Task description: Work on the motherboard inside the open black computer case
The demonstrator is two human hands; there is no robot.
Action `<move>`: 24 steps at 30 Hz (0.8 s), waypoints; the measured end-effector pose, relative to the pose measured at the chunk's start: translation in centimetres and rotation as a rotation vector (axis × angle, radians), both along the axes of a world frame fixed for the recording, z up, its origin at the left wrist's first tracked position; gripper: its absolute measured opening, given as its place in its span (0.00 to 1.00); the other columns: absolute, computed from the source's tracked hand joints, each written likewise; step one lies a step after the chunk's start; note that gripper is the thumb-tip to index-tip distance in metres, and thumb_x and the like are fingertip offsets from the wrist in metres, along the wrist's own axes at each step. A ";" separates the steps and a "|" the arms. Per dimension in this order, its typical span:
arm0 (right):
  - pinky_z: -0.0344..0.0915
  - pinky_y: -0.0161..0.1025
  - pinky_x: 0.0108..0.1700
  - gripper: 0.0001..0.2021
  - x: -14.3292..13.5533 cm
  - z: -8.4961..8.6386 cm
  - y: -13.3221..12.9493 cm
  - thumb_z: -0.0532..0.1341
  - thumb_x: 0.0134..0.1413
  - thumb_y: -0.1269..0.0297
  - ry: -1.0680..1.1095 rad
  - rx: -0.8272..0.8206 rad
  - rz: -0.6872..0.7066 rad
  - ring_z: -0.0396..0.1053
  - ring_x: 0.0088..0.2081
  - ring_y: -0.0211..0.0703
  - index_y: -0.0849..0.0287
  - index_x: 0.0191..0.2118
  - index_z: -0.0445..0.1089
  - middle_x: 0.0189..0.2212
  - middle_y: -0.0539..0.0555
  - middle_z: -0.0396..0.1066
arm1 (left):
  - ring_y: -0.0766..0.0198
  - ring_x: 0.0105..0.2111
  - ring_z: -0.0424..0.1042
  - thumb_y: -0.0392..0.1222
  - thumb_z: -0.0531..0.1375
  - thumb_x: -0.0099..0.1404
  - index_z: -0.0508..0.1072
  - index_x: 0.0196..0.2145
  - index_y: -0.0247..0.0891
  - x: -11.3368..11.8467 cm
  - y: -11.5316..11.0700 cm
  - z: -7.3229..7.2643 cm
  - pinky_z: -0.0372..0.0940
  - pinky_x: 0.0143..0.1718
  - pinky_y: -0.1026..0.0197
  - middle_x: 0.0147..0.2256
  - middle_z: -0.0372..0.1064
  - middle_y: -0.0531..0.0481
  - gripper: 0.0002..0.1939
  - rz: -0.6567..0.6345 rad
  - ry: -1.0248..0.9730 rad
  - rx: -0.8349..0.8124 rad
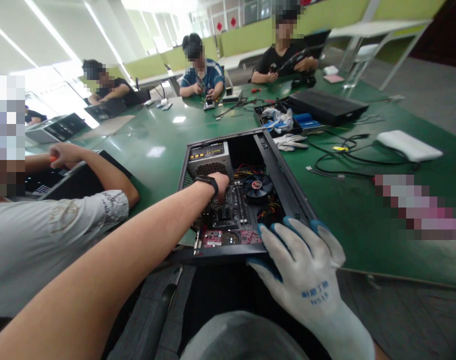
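Note:
An open black computer case (288, 185) lies at the table's near edge, its inside facing up. Inside are a power supply (209, 157), a motherboard (226, 212), a black fan (257, 187) and a red card (246, 237). My bare left hand (221, 186), with a black band at the wrist, reaches in over the motherboard just below the power supply; its fingertips are hidden. My right hand (306, 255) wears a white and blue glove. Its fingers lie spread over the near right corner of the case, with the thumb below the edge.
On the green table (156, 125), gloves (290, 142), black cables (321, 155), a white pad (410, 145) and a flat black box (325, 106) lie beyond and to the right. A person's arm (113, 177) rests close on the left, by another case. Several people sit across the table.

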State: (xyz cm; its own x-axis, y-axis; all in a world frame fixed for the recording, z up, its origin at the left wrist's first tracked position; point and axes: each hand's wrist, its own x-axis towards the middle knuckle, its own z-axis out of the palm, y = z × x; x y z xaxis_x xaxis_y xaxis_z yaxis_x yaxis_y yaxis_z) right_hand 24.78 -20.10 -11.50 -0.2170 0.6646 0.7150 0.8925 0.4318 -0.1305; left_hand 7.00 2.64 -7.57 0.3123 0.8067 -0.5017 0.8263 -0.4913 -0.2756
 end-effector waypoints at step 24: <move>0.52 0.59 0.65 0.23 -0.2 -0.1 0.0 0.64 0.57 0.49 -0.006 0.034 -0.014 0.65 0.58 0.56 0.55 0.54 0.70 0.47 0.56 0.74 | 0.51 0.48 0.76 0.47 0.72 0.48 0.81 0.46 0.35 0.0 0.1 -0.1 0.70 0.49 0.61 0.47 0.78 0.40 0.27 -0.040 0.027 0.001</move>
State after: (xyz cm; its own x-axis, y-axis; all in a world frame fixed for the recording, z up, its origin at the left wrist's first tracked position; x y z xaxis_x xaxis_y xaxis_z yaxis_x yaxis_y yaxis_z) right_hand 24.55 -20.09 -11.64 -0.2123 0.6430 0.7358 0.8992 0.4234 -0.1105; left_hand 7.01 2.70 -7.62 0.3306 0.7942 -0.5099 0.7980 -0.5237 -0.2982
